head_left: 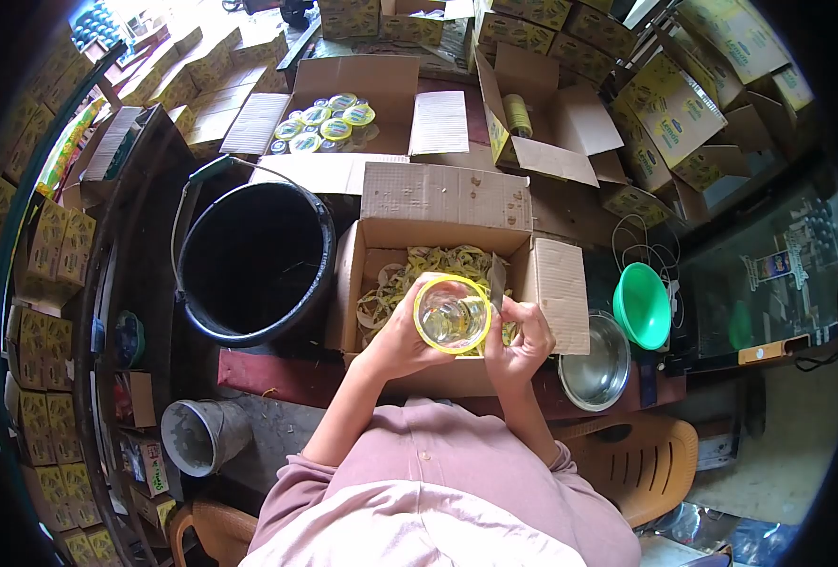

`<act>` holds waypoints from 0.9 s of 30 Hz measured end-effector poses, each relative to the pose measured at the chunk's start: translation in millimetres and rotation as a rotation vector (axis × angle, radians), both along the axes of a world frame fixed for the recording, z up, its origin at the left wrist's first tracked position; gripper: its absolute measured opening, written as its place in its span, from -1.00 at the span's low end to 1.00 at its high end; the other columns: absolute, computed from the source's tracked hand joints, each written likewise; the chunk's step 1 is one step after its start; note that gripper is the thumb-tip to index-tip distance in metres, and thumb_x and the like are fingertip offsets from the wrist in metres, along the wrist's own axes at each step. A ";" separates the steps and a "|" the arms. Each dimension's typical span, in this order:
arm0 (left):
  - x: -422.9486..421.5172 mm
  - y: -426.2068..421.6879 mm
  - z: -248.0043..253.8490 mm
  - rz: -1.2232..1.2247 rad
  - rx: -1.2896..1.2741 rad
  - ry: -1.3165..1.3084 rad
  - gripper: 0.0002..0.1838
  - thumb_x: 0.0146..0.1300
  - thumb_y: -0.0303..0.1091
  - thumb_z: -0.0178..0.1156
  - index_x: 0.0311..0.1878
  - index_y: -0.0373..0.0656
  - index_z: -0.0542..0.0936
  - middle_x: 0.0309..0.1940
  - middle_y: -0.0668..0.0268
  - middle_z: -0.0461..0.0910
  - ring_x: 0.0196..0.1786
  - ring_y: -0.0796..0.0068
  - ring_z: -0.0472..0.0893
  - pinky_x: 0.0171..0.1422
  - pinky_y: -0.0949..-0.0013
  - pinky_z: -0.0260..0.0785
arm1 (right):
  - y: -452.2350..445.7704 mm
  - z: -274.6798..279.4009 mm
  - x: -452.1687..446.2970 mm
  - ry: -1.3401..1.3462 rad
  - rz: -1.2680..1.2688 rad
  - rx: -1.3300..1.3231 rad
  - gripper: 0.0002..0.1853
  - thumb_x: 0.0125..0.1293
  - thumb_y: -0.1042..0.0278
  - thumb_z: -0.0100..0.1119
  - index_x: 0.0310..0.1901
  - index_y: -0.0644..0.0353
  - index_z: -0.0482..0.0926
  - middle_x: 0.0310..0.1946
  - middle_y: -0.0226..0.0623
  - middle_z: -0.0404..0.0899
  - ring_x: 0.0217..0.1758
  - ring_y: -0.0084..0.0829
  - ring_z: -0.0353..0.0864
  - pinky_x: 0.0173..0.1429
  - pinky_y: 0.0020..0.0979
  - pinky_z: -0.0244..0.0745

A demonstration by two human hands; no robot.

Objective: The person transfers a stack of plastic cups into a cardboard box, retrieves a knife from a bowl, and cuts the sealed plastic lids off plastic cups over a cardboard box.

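My left hand (pixel 402 338) is wrapped round a clear round tub (pixel 449 326) with a bright yellow rim, its mouth facing up toward me. Close on its right side, my right hand (pixel 521 342) grips a knife (pixel 497 282), whose blade points away from me beside the rim. Whether the blade touches the tub I cannot tell. Both hands are over the near side of an open cardboard box (pixel 445 200). Inside that box lies a tangle of thin yellow strips (pixel 428 260).
A black bucket (pixel 319 274) stands left of the box. Behind is a carton (pixel 357 76) of yellow-rimmed tubs (pixel 334 128). At right are a steel bowl (pixel 596 364) and a green bowl (pixel 642 305). A grey bucket (pixel 192 437) sits lower left, near an orange chair (pixel 627 463).
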State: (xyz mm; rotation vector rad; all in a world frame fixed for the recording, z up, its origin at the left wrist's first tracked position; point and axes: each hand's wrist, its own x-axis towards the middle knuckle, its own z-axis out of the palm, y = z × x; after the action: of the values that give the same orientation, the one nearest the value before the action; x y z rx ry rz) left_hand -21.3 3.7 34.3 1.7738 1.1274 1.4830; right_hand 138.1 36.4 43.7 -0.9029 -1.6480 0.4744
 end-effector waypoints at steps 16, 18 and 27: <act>15.7 2.5 -16.4 0.066 0.024 -0.204 -0.16 -0.12 -0.43 0.43 0.18 -0.22 0.09 0.04 0.16 0.31 0.13 0.34 0.40 0.23 0.27 0.27 | -10.4 3.0 -4.4 -0.165 -0.036 0.176 -0.77 -0.06 0.65 0.27 -0.30 0.21 0.60 -0.55 -0.33 0.45 -0.48 -0.38 0.43 -0.38 -0.43 0.37; 11.4 2.3 -17.1 0.083 0.035 -0.102 -0.15 -0.15 -0.43 0.45 0.18 -0.23 0.12 0.04 0.16 0.29 0.13 0.32 0.40 0.22 0.26 0.28 | -9.1 4.8 -3.3 -0.173 -0.036 0.192 -0.76 -0.07 0.65 0.27 -0.29 0.21 0.60 -0.55 -0.33 0.45 -0.49 -0.39 0.42 -0.38 -0.43 0.37; 4.4 2.0 -11.2 0.071 0.072 -0.040 -0.20 -0.20 -0.46 0.44 0.15 -0.22 0.23 0.02 0.20 0.31 0.11 0.29 0.42 0.23 0.28 0.28 | -4.0 4.1 1.0 -0.146 0.010 0.165 -0.83 -0.06 0.67 0.20 -0.35 0.30 0.56 -0.55 -0.27 0.47 -0.51 -0.40 0.48 -0.39 -0.47 0.38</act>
State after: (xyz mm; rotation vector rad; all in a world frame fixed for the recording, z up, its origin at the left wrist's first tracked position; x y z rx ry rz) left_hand -16.9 5.7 23.1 1.7603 1.1404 1.6126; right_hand 139.0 32.3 47.8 -0.8231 -1.7963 0.2796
